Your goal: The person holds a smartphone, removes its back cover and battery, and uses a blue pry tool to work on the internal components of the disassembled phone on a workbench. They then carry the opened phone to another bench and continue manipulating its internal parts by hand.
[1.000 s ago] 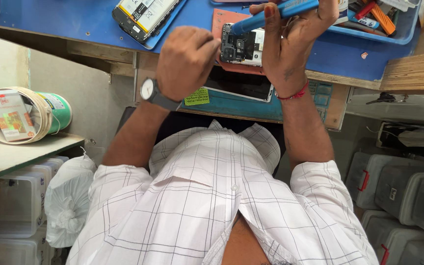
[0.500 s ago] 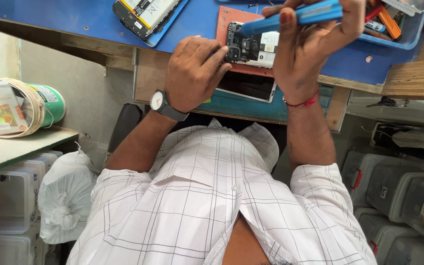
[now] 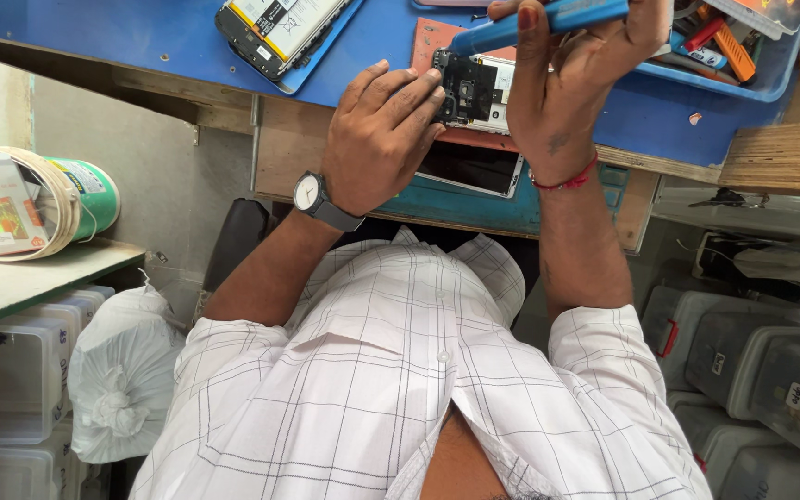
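Observation:
My left hand (image 3: 380, 139), with a wristwatch on it, presses its fingertips on the left end of an opened phone (image 3: 483, 91). The phone's dark inner board is exposed, and it lies on a red mat (image 3: 430, 42) on the blue worktop (image 3: 141, 37). My right hand (image 3: 571, 79), with a red thread on the wrist, is shut on a blue-handled tool (image 3: 530, 26). The tool slants down to the left toward the phone's upper left corner; its tip is hidden.
A second opened phone (image 3: 275, 26) lies on a blue tray at the top. A blue bin of hand tools (image 3: 738, 56) sits at the top right. Another phone (image 3: 469, 168) rests in the drawer under the bench edge. Left: a green tin (image 3: 85, 190), a white bag (image 3: 127, 370). Plastic bins (image 3: 761, 361) stand right.
Both hands have shifted slightly right in the view. My left fingers have closed in on the phone's left end, and the blue tool sits higher, still held over the phone.

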`<state>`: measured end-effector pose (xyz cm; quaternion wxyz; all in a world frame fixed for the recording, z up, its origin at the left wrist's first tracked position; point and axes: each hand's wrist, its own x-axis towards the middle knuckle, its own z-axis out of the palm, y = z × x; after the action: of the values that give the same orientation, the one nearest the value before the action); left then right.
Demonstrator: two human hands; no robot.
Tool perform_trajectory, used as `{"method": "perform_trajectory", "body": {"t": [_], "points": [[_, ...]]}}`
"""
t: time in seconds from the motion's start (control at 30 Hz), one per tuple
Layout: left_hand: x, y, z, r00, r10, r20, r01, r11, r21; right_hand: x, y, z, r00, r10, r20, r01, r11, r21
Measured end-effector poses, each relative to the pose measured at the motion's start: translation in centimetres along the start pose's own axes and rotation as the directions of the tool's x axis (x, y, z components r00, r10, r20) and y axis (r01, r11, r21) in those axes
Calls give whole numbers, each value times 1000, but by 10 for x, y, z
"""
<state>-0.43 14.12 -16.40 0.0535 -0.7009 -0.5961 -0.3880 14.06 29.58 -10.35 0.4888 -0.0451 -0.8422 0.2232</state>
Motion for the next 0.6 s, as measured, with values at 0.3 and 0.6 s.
{"method": "perform_trajectory", "body": {"t": [0.3,0.6], "points": [[1,0,-3,1000,-8,-11,8,1000,-10,12,-14,1,989,95,112,-96,995,7],[2,11,0,1000,-7,11,6,999,49,24,-15,-3,960,129,249,-117,991,-63]]}}
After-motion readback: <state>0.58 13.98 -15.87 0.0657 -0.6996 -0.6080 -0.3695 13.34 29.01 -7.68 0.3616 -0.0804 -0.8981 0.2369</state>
